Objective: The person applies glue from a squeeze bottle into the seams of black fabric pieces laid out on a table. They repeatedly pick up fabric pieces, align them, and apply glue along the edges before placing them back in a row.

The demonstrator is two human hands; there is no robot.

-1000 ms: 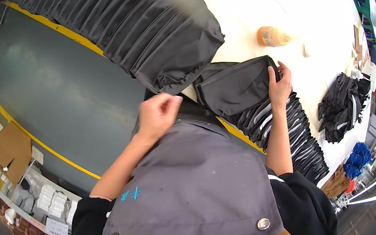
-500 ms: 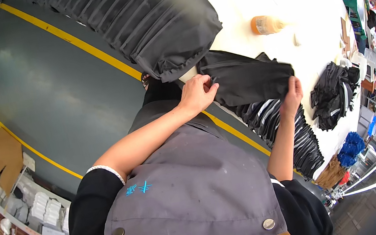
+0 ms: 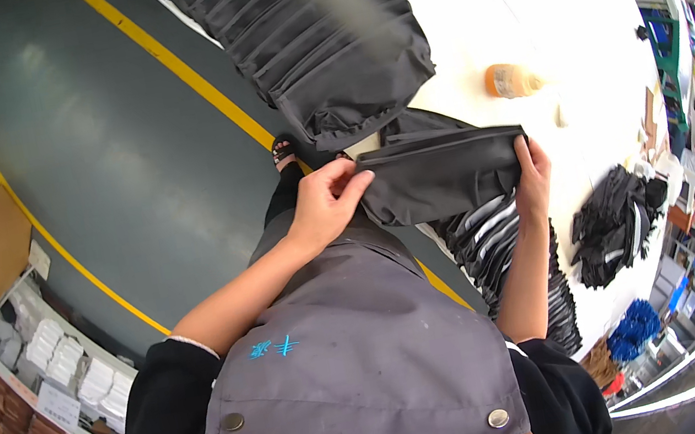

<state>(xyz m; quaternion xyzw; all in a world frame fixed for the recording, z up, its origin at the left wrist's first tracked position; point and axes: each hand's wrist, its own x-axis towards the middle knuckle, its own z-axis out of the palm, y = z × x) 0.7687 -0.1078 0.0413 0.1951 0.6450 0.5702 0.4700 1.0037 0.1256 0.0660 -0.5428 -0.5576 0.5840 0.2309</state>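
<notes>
The black fabric piece was held stretched sideways above the near edge of the white tabletop, its upper edge nearly straight. The left hand pinched its left end between thumb and fingers; the right hand gripped the right end, thumb in front. If the left pinch, which took only a little cloth, had slipped, that end could have sagged over the near edge. More dark cloth lay just behind; whether it was joined could not be told, and a pull might have dragged it. Along the near edge, a large stack of black pieces lay on one side and a striped row on the other, close enough for a low sweep to disturb. Toward the far edge were an amber bottle and a loose dark heap.
</notes>
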